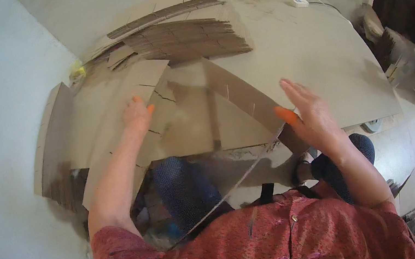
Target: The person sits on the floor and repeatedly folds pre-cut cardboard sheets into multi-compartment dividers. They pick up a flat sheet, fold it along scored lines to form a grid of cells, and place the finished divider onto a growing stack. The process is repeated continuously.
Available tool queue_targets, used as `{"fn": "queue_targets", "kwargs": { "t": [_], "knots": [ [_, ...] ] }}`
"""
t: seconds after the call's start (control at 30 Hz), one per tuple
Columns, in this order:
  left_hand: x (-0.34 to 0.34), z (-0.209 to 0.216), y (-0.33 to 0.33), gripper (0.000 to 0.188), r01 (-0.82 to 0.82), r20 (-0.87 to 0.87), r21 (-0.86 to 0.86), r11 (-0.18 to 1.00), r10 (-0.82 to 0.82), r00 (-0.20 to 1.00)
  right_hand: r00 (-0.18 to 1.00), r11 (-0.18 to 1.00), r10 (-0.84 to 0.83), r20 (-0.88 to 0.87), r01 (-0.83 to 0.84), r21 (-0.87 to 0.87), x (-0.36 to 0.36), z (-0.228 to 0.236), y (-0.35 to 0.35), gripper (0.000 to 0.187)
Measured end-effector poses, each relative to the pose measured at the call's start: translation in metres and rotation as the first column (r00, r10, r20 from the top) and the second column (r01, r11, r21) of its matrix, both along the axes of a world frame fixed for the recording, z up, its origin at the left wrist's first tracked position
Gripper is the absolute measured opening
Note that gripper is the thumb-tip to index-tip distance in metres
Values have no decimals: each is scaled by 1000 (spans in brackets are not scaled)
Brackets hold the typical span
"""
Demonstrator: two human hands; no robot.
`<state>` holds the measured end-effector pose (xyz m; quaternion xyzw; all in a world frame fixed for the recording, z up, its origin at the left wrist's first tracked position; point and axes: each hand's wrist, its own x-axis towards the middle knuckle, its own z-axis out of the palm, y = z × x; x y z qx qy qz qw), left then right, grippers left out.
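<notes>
My left hand rests on a long slotted cardboard strip, with its thumb and forefinger apart. Orange covers sit on the tips of that thumb and finger. My right hand is slightly blurred, its fingers stretched out and its thumb in an orange cover. Just left of it, a brown cardboard strip slants across the work surface, its near end partly behind the hand. Whether the thumb touches this strip I cannot tell. A thin pale cord-like line runs from near the right hand down to my lap.
Large cardboard sheets cover the low work surface. A stack of slotted strips lies at the back, another stack leans near the left wall. A white socket block with a cable sits at the back right, beside cardboard scraps.
</notes>
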<state>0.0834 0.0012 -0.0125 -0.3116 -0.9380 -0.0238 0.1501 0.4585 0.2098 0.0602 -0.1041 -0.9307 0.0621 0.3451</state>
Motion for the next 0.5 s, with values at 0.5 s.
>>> {"fn": "queue_targets", "kwargs": {
  "t": [0.5],
  "knots": [
    [-46, 42, -7, 36, 23, 527, 222, 975, -140, 839, 875, 951, -141, 462, 250, -183, 19, -29, 9, 36]
  ]
}}
